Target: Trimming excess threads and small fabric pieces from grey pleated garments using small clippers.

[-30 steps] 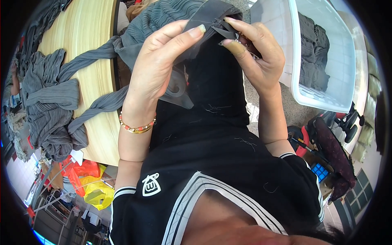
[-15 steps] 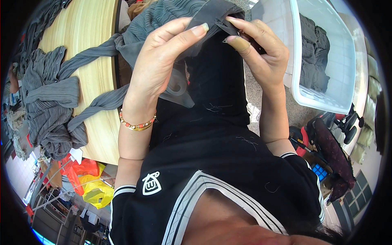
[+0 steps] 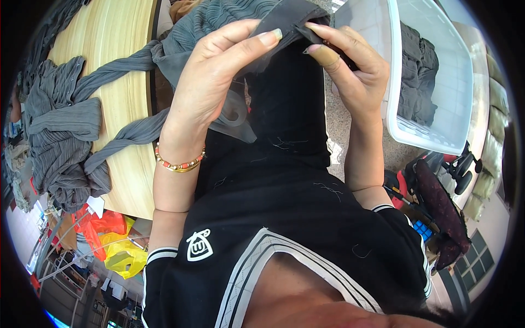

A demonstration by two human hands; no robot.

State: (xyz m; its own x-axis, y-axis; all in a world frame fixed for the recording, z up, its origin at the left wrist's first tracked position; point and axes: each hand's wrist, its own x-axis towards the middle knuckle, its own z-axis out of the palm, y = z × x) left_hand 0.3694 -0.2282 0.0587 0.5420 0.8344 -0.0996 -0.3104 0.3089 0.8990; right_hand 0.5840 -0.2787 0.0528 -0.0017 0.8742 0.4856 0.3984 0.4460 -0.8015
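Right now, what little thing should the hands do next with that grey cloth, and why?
Probably snip. The left hand pulls the grey cloth taut, and the right hand holds a small dark tool, likely clippers, at its edge, partly hidden by fingers.

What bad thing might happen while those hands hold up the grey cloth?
The right hand seems to grip a small dark tool at the grey cloth, close to the left hand fingertips, so a slip might nick a finger. More grey garments hang over the wooden table edge and might slide off.

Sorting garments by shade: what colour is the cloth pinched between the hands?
Dark grey cloth, with both hands pinching it; head view.
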